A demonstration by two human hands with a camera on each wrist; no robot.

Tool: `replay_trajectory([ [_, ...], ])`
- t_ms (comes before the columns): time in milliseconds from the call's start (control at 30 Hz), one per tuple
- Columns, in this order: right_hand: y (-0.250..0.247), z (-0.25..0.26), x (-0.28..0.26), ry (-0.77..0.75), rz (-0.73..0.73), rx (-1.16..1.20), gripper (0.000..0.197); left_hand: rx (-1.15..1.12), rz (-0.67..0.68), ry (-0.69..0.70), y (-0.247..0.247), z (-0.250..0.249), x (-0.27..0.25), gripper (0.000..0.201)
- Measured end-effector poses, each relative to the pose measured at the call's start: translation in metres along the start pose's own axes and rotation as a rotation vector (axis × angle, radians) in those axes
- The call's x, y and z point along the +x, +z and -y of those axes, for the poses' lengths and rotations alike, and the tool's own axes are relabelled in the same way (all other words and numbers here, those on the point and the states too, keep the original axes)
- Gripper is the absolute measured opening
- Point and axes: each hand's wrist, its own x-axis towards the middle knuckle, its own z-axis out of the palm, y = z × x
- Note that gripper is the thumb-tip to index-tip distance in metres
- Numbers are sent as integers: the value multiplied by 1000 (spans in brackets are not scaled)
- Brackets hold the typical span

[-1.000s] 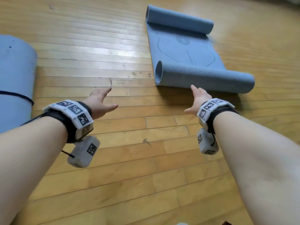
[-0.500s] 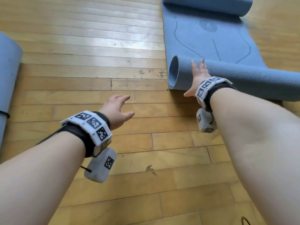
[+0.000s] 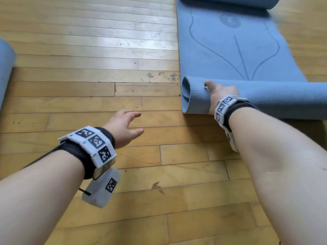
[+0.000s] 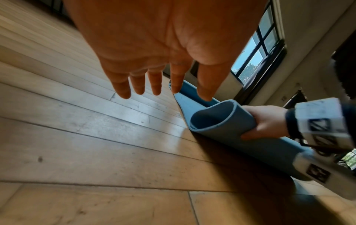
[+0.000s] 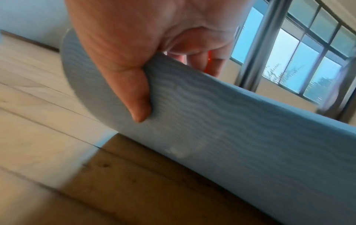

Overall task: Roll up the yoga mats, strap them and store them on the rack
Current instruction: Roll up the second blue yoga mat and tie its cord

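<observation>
Wooden floorboards [image 3: 99, 89] run across the room, with a window [image 4: 258, 50] on the far wall. On the right lies a blue yoga mat [image 3: 228, 50], both of its ends curled into rolls. The right hand [image 3: 221, 92] grips the near roll close to its left end, thumb pressed on the ribbed outer face and fingers curled over the top. The left hand [image 3: 123, 128] hovers above the floor left of the mat, fingers spread and holding nothing. Another blue mat [image 3: 5, 71] lies at the far left edge.
</observation>
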Motion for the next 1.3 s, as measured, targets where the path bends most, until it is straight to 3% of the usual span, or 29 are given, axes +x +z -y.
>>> replay_trajectory([
  [100,-10,1,-28,-96,-135,-109,48,15,-5,8,-4,-1,-4,62],
  [200,-18,19,-66,-190,-199,-44,36,12,-42,-6,-17,-1,-12,61],
  [400,-35,123,-149,-344,-265,77,30,-77,-114,-58,-43,17,-38,63],
  [500,-14,169,-199,-399,-184,129,42,-82,-121,-57,-50,34,-62,60],
  [600,14,189,-237,-388,57,320,52,22,-26,-70,-45,46,-84,56],
  [633,18,187,-247,-357,82,397,51,64,22,-60,-40,50,-91,54],
  [700,18,173,-257,-290,-3,410,46,122,107,-6,-28,55,-102,52],
  [800,14,129,-255,-35,-120,384,48,245,137,59,-6,56,-112,56],
  [900,26,79,-252,161,76,401,68,408,97,13,2,58,-120,45],
  [1067,48,58,-282,55,312,152,93,424,111,-43,1,68,-138,38],
  [1167,63,70,-309,12,302,102,85,379,52,-31,5,62,-152,36],
  [1300,67,79,-347,-75,302,277,78,389,5,38,0,47,-183,40],
])
